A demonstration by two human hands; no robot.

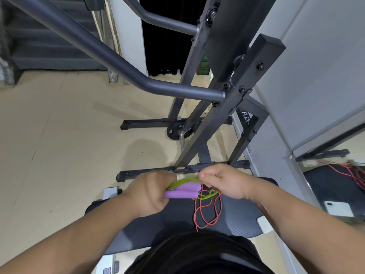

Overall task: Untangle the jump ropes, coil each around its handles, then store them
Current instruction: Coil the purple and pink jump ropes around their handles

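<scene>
Left grip [150, 191] on handles [184, 190], red rope [207, 214] beneath

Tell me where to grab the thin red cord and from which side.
Probably best: pinch the thin red cord at the bottom bend of its lowest loop, coming from the right with the right hand. Higher up it crosses the green cord beside the purple foam handles in the left hand; its own handles don't show.

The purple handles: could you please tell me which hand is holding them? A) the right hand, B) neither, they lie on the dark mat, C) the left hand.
C: the left hand grips both purple handles, while the right hand pinches the green rope with its fingers.
</scene>
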